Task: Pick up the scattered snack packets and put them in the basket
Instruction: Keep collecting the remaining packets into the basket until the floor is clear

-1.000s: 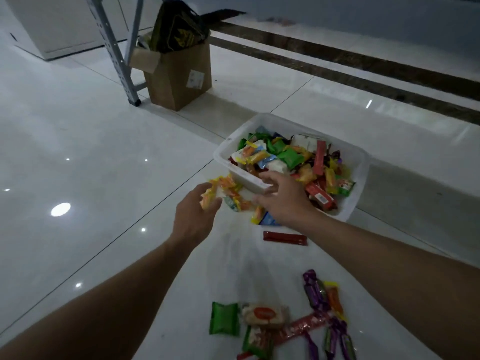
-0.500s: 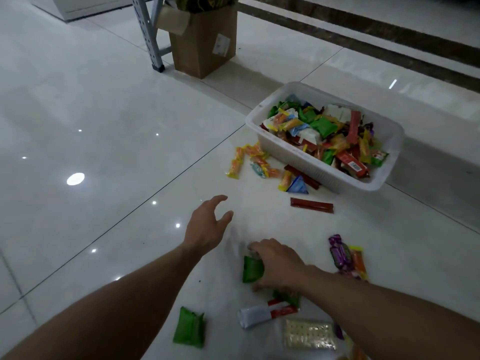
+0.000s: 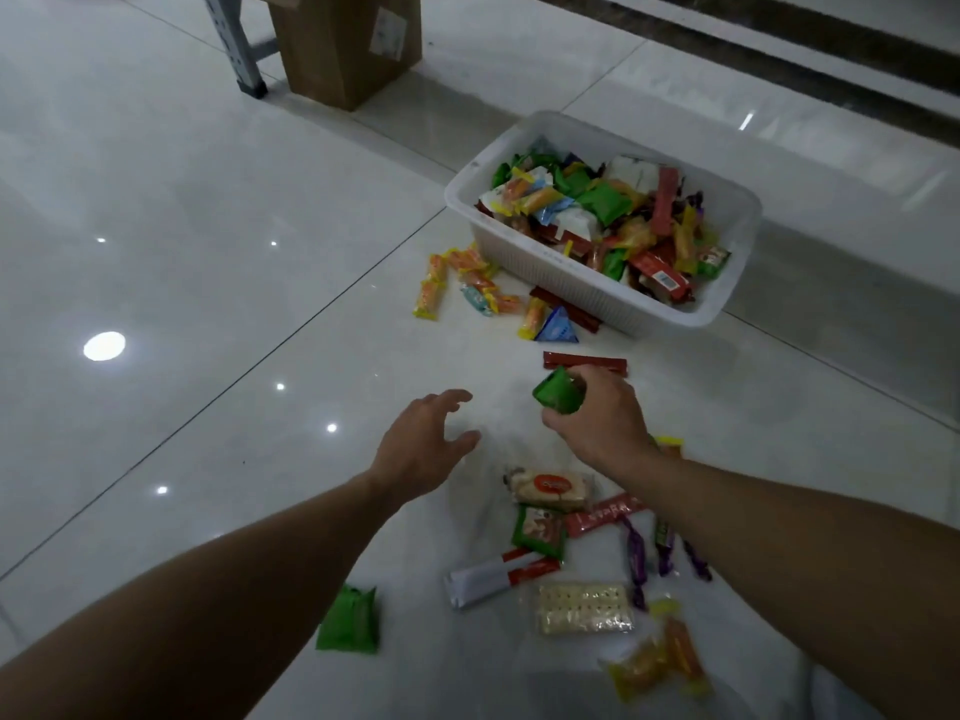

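Note:
A white plastic basket full of colourful snack packets stands on the floor at upper right. My right hand grips a green packet, lifted just above the floor in front of the basket. My left hand hovers beside it with fingers spread and holds nothing. A red stick packet lies just beyond my right hand. Several orange and yellow packets and a blue triangular one lie against the basket's near left side. Near me lie a green packet, a cracker packet, and several others.
A cardboard box and a grey metal rack leg stand at the top. Glossy white floor tiles stretch to the left. A dark stripe in the floor runs behind the basket.
My right hand has come back from the basket, closed on a green packet on the floor and lifted it. My left hand has let go of the orange packets and drawn back.

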`<state>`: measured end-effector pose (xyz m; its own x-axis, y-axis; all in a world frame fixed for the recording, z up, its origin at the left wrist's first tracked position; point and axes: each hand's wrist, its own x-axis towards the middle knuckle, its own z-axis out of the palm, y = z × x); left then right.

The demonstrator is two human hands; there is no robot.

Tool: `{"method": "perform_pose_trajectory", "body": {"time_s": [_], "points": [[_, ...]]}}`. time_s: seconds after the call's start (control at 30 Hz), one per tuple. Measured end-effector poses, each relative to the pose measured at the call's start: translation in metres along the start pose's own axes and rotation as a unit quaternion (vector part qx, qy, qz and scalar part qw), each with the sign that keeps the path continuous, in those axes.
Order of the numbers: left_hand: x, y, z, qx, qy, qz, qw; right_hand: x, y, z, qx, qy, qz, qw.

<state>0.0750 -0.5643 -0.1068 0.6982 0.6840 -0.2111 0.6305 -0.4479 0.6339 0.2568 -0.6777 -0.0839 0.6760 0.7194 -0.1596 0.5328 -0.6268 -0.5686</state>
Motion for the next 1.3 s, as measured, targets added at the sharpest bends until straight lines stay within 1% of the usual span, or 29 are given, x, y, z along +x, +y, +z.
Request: {"method": "perform_pose_trajectory", "body": {"time_s": [0.07,0.17,0.27,0.33,0.4,0.5,0.63,0.8,0.93,1.1,1.3], "points": [[0.0,0.01,0.014,0.028,-0.057,0.025,0.998,0.0,0.011,-0.006,0.007,0.012,0.026,1.0],[0.002,0.025,0.04,0.086,-0.131,0.085,0.984,-0.004,0.024,-0.013,0.016,0.023,0.039,0.999],[0.004,0.036,0.059,0.157,-0.15,0.138,0.966,-0.006,0.029,-0.018,0.032,0.023,0.044,0.998],[0.007,0.041,0.065,0.202,-0.153,0.15,0.956,-0.005,0.03,-0.02,0.041,0.021,0.043,0.998],[0.01,0.043,0.065,0.215,-0.15,0.146,0.954,-0.003,0.029,-0.022,0.048,0.022,0.039,0.998],[0.019,0.044,0.053,0.185,-0.115,0.109,0.97,0.005,0.024,-0.028,0.05,0.023,0.024,0.998],[0.036,0.044,0.031,0.158,-0.016,0.061,0.985,0.021,0.008,-0.034,0.062,0.025,-0.005,0.998],[0.059,0.062,-0.004,0.134,0.087,0.036,0.986,0.049,-0.022,-0.054,0.068,0.03,-0.06,0.995],[0.086,0.087,-0.028,0.084,0.143,0.007,0.986,0.076,-0.043,-0.082,0.087,0.08,-0.081,0.99],[0.125,0.117,-0.049,0.088,0.168,0.007,0.982,0.114,-0.043,-0.118,0.078,0.135,-0.066,0.986],[0.179,0.16,-0.036,0.062,0.185,0.013,0.981,0.158,-0.013,-0.156,0.065,0.143,-0.026,0.987]]}}
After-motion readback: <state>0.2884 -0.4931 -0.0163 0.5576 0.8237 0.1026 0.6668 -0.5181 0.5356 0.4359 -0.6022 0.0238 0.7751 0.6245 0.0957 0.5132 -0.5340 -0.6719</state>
